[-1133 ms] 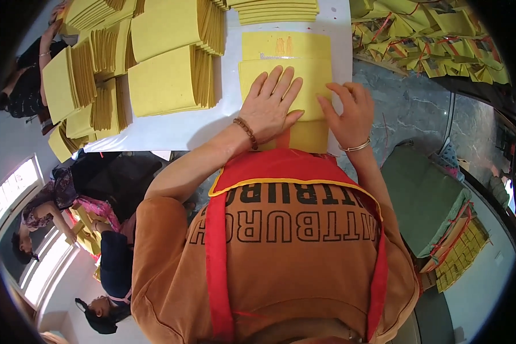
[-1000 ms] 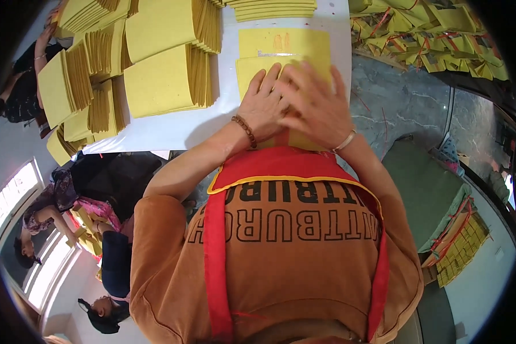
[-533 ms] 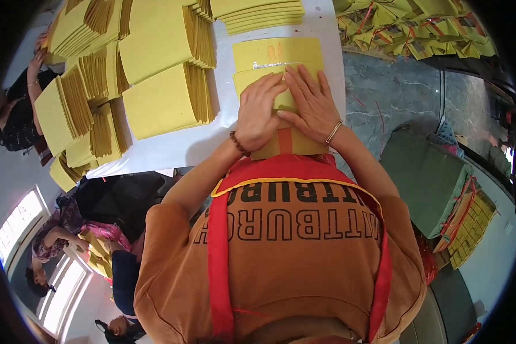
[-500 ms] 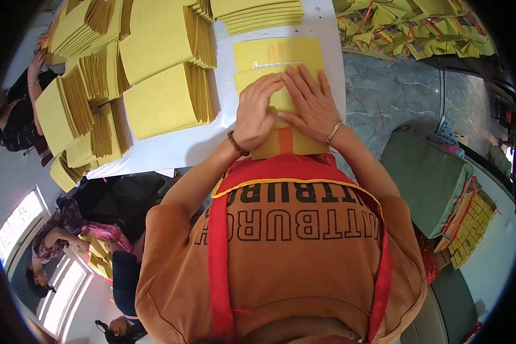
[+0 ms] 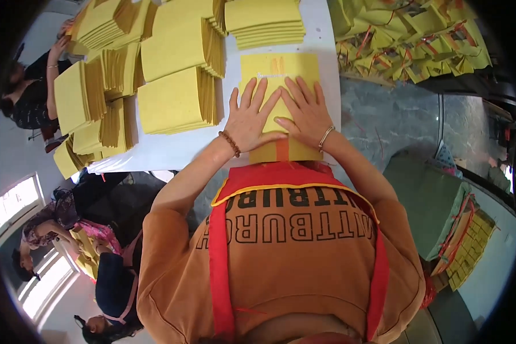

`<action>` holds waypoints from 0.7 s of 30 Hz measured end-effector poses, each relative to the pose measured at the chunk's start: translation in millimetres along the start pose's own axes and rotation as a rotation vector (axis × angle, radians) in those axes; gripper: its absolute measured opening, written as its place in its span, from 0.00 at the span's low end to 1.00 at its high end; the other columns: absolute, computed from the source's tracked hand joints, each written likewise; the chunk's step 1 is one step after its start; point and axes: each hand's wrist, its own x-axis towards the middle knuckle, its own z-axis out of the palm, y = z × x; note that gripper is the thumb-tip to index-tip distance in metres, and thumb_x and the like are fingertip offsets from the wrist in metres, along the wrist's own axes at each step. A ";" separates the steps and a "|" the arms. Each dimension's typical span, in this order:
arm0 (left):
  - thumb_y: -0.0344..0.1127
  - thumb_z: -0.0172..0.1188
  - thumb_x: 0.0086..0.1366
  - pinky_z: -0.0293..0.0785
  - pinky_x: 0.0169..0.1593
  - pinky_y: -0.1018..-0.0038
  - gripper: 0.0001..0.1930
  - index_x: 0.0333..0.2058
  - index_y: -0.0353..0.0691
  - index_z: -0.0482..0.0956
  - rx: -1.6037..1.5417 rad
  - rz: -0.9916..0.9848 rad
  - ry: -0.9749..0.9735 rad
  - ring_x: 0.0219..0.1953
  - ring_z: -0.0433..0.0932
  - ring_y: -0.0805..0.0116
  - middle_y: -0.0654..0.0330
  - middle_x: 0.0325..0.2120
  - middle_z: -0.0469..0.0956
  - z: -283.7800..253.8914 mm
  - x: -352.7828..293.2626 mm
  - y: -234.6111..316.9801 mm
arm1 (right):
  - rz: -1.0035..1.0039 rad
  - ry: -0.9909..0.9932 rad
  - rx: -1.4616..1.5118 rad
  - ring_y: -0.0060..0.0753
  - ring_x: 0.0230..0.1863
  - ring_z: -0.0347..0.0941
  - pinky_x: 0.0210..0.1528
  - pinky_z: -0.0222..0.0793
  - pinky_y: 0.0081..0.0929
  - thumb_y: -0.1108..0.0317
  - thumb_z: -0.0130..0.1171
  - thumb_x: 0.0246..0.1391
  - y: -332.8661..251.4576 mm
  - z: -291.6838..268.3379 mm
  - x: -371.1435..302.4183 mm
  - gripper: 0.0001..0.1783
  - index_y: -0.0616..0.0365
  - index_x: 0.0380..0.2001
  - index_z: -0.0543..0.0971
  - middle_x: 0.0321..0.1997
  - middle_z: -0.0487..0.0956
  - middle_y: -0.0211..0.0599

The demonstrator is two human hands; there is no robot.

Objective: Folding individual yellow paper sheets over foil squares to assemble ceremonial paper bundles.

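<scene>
A yellow paper piece [image 5: 303,64] lies flat on the white-covered table [image 5: 330,34] right before me. Orange printing shows at its far end, and an orange strip [image 5: 282,151] runs along its near part. My left hand [image 5: 249,119] presses on its left side, fingers spread and palm down. On its right side rests my right hand [image 5: 305,114], also flat with fingers apart. The two index fingertips nearly meet at the middle. Both hands cover much of the sheet, so any folds under them are hidden.
Fanned stacks of folded yellow paper [image 5: 171,103] fill the table's left, with another stack [image 5: 264,23] at the far side. Yellow pieces with red ties [image 5: 407,43] lie far right. A green padded block [image 5: 421,200] stands right. Other people [image 5: 31,106] are at the left.
My left hand has spread its fingers and slid left, away from my right hand. The far part of the paper now lies as one flat surface. My view has shifted slightly.
</scene>
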 end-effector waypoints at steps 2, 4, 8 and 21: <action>0.68 0.51 0.50 0.41 0.58 0.44 0.43 0.58 0.46 0.59 0.072 0.031 0.038 0.62 0.48 0.47 0.47 0.60 0.51 -3.9 -2.7 4.6 | -0.004 0.011 0.012 0.46 0.67 0.43 0.63 0.35 0.56 0.45 0.47 0.52 0.5 2.1 -0.6 0.36 0.57 0.58 0.61 0.65 0.53 0.41; 0.62 0.55 0.49 0.54 0.55 0.52 0.37 0.51 0.40 0.66 0.126 0.124 0.069 0.54 0.61 0.51 0.47 0.51 0.64 -12.1 -4.7 9.4 | -0.009 0.044 0.012 0.46 0.67 0.43 0.63 0.34 0.56 0.45 0.47 0.52 0.8 5.4 -1.6 0.36 0.58 0.58 0.62 0.65 0.53 0.42; 0.50 0.58 0.52 0.70 0.45 0.67 0.31 0.51 0.35 0.66 0.259 0.332 0.155 0.45 0.70 0.52 0.49 0.42 0.71 -3.4 -8.6 7.9 | -0.018 0.045 0.010 0.45 0.68 0.40 0.65 0.28 0.55 0.47 0.48 0.51 1.7 7.2 0.3 0.37 0.56 0.59 0.59 0.66 0.53 0.44; 0.39 0.64 0.45 0.70 0.37 0.70 0.30 0.47 0.35 0.67 0.339 0.140 0.118 0.34 0.71 0.62 0.57 0.29 0.71 -2.9 2.9 38.3 | 0.638 0.470 1.742 0.33 0.56 0.64 0.55 0.59 0.33 0.62 0.51 0.56 56.2 -12.9 -21.9 0.26 0.57 0.57 0.62 0.53 0.69 0.40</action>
